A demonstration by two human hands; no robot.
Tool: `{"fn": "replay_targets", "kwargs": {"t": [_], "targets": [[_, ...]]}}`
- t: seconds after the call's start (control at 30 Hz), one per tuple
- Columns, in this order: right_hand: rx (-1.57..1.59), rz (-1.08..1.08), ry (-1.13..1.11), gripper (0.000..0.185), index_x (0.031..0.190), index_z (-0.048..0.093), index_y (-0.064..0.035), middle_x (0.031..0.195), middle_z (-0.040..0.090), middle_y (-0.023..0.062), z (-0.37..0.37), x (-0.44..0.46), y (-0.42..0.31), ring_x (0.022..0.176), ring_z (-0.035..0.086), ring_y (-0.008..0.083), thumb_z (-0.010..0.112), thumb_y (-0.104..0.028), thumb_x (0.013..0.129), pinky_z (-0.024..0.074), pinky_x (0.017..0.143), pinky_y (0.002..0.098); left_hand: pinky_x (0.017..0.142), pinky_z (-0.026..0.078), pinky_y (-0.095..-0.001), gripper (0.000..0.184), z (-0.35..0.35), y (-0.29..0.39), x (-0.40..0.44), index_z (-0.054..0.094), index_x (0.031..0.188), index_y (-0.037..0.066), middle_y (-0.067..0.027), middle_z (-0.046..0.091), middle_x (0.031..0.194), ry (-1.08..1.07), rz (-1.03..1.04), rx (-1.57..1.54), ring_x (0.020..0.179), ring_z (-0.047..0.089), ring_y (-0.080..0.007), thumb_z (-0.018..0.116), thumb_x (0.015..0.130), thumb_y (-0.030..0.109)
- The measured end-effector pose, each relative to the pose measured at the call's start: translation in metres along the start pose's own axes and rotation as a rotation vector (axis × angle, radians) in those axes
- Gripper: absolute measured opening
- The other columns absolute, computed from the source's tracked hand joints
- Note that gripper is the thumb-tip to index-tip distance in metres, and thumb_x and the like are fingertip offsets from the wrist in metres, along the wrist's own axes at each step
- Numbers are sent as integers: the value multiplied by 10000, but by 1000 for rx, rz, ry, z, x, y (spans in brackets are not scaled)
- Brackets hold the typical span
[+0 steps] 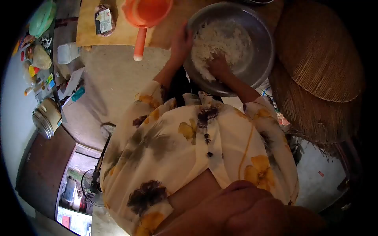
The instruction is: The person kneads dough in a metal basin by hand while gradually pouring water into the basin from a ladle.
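A wide metal bowl (258,59) at the top right of centre holds a pale, crumbly, dough-like mass (232,41). My left hand (182,45) is at the bowl's left rim, with its fingers along the outer edge. My right hand (219,66) is inside the bowl, pressed into the pale mass, and its fingertips are partly hidden in it. To the left of the bowl, an orange dipper (146,13) lies on the wooden table (114,39), its handle sticking out past the front edge.
A labelled package (104,21) lies on the table's left part. Round woven mats (323,51) stand at the right. Further left are a clear plastic container (68,53), a pot with a metal lid (46,118), a fan (92,187) and a shelf of small items.
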State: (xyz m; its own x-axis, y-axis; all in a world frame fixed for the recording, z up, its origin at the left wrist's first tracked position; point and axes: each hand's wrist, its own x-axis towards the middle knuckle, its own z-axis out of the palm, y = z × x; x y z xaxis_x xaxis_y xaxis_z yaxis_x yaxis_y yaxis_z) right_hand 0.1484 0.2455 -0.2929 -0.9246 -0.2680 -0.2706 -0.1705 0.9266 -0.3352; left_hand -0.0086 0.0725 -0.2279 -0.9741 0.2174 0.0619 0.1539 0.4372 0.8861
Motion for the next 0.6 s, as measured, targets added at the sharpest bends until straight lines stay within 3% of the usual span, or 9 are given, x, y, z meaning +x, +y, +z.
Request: {"fn": "replay_targets", "kwargs": {"t": [0.07,0.13,0.23,0.27,0.37,0.43,0.47,0.53,0.6], "targets": [[-17,-15,-39,419,1153,652,-150,1336,499,225,8,15,10,1271,418,424,662,-286,757,290,1065,584,629,487,-359,326,9,-10,1,576,1198,12,-143,629,794,58,67,-32,660,598,-243,604,909,160],[-55,44,118,444,1157,656,-136,1313,530,201,-3,32,8,1248,454,395,674,-315,751,297,1060,583,641,491,-331,317,10,-6,1,575,1198,12,-120,631,800,117,131,-69,647,581,-200,589,924,171],[-40,137,206,483,1174,650,-107,1236,586,183,-16,65,2,1221,495,347,676,-357,762,310,1052,573,689,503,-331,319,1,2,3,566,1206,-1,-136,643,850,-1,21,-64,713,609,-206,575,934,165],[-45,132,216,483,1174,650,-107,1236,586,183,-20,75,0,1221,495,347,676,-357,762,310,1052,573,673,496,-368,311,2,0,2,567,1194,-4,-157,634,830,-8,5,-48,703,613,-252,580,922,146],[-7,283,311,524,1190,618,-88,1153,610,201,-33,90,0,1117,565,345,721,-280,713,399,990,513,660,489,-409,303,5,-13,-2,569,1173,-9,-178,618,796,-15,25,-37,694,615,-300,589,905,132],[156,483,-178,547,1224,617,-67,1200,609,183,-60,104,4,1209,512,310,681,-376,777,455,939,483,662,489,-413,303,5,-15,-5,570,1164,-12,-177,612,782,-5,65,-40,694,614,-304,593,901,137],[148,478,-164,547,1224,617,-67,1200,609,183,-67,97,4,1209,512,310,681,-376,777,455,939,483,660,490,-412,311,6,-15,-3,571,1173,-6,-183,617,793,31,63,-38,699,618,-305,596,900,141],[273,435,103,565,1232,609,-44,1181,618,178,-75,62,16,1148,552,326,652,-399,794,499,856,450,658,491,-412,320,6,-13,-2,571,1183,1,-188,622,804,66,65,-41,703,622,-307,599,898,145],[148,366,177,552,1242,603,-58,1169,619,179,-79,41,43,1142,553,338,649,-383,798,485,871,460,653,494,-410,340,7,-13,-2,573,1213,18,-207,639,842,94,101,-61,717,634,-307,600,904,156]]}}
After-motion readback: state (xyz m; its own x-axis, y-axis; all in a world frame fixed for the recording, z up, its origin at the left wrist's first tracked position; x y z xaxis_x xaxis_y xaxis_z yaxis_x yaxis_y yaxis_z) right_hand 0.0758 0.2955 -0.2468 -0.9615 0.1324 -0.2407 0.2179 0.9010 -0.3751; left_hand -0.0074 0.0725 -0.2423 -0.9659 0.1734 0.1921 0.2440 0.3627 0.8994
